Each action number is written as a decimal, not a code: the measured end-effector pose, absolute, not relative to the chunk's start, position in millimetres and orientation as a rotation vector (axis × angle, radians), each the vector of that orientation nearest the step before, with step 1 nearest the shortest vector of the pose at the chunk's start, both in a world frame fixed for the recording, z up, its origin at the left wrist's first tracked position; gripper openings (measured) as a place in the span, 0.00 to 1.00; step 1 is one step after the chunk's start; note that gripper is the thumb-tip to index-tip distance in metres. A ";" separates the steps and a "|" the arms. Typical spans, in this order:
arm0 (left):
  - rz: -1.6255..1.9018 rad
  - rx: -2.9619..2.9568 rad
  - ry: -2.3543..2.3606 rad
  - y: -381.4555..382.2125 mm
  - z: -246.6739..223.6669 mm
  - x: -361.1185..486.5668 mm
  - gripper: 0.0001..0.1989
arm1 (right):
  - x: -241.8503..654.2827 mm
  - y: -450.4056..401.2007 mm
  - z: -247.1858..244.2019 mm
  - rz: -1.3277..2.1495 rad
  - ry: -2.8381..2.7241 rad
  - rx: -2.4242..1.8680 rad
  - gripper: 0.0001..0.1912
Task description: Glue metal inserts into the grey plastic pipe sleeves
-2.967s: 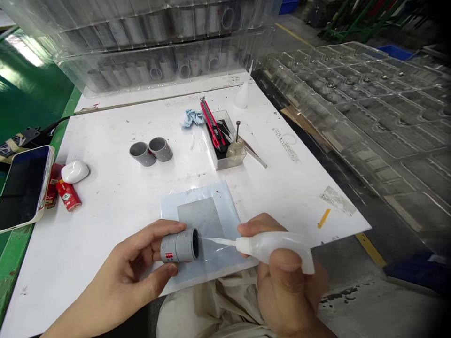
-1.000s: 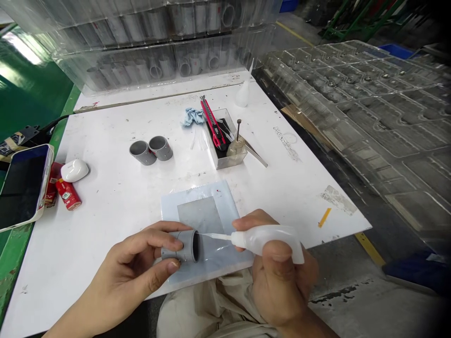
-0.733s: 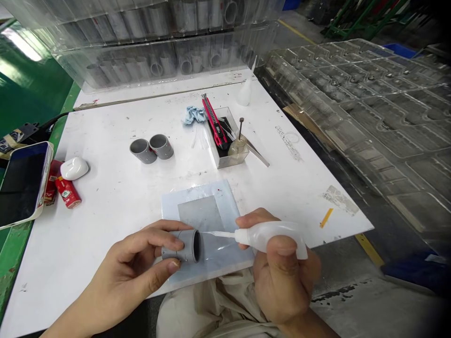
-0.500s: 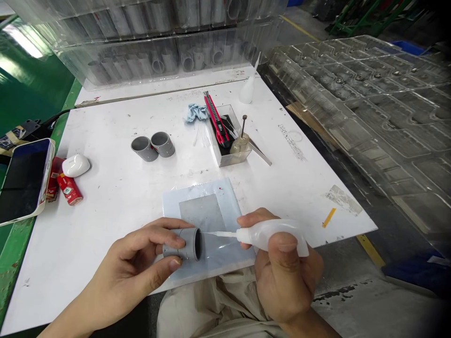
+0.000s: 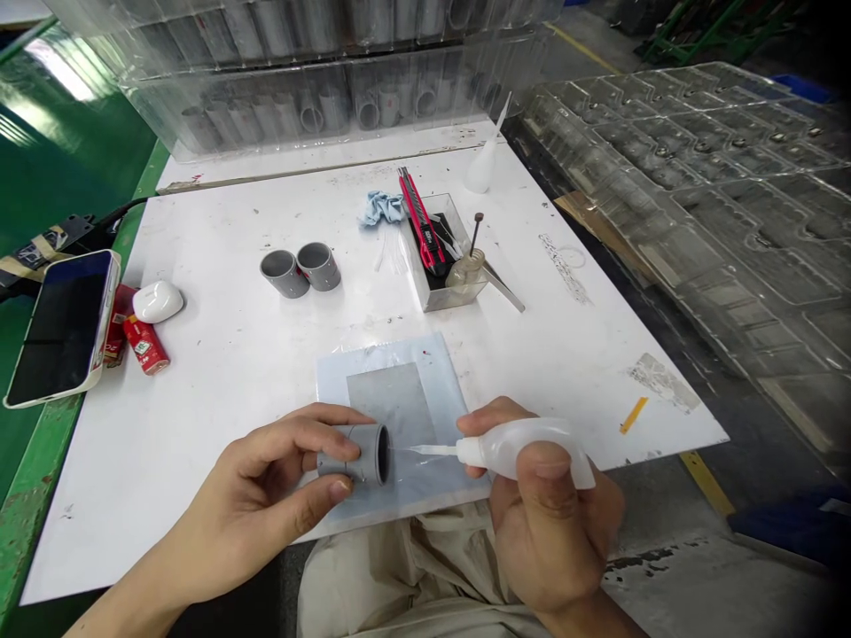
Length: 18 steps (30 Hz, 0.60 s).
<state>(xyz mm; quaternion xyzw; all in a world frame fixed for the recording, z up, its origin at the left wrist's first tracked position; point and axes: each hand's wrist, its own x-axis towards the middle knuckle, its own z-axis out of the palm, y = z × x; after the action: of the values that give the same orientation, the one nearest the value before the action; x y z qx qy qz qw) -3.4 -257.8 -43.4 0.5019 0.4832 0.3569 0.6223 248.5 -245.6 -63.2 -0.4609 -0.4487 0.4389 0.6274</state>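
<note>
Near the front edge of the table, my left hand point(image 5: 285, 483) grips a short grey pipe piece point(image 5: 369, 452) on its side, its open end turned right. In my right hand point(image 5: 551, 505) is a white squeeze bottle point(image 5: 515, 446) with a thin tapered nozzle, held level with my thumb on its body. The nozzle points at the pipe's open end, with a small gap between them. Beneath both lies a pale blue sheet point(image 5: 458, 390) with a grey square point(image 5: 392, 399) on it. Two similar grey pipe pieces point(image 5: 284, 273) stand upright farther back.
A clear box point(image 5: 456, 297) holds a red utility knife point(image 5: 422, 221) and a small jar point(image 5: 467, 268). Behind are crumpled blue cloth point(image 5: 382, 208) and another nozzle bottle point(image 5: 482, 168). A phone point(image 5: 63, 328) leans at left; trays of pipe pieces point(image 5: 253, 120) stand at the back.
The bottle's nozzle has drawn slightly back to the right, away from the pipe's mouth. My left hand keeps its hold. The whole view has shifted a little.
</note>
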 end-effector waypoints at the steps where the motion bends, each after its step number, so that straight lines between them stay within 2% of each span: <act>1: 0.823 1.153 1.108 -257.6 -43.5 -3.0 0.10 | 248.5 -245.3 -62.0 1.011 -1.027 -1.059 0.18; 7: 0.840 1.176 1.106 -256.6 -43.7 -1.1 0.10 | 246.8 -240.3 -51.2 1.072 -0.968 -1.046 0.19; 12: 0.844 1.185 1.163 -258.3 -43.0 -0.9 0.24 | 248.4 -235.2 -45.8 1.064 -0.847 -1.064 0.21; 18: 0.850 1.284 1.238 -261.0 -46.4 -1.3 0.22 | 249.4 -239.9 -43.1 0.973 -0.892 -1.095 0.25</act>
<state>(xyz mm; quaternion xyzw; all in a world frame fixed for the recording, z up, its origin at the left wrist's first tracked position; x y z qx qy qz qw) -1.3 -261.0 -46.4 0.5427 0.5230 0.3593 0.5503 249.4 -239.9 -43.1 -0.4828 -0.3934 0.4289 0.6543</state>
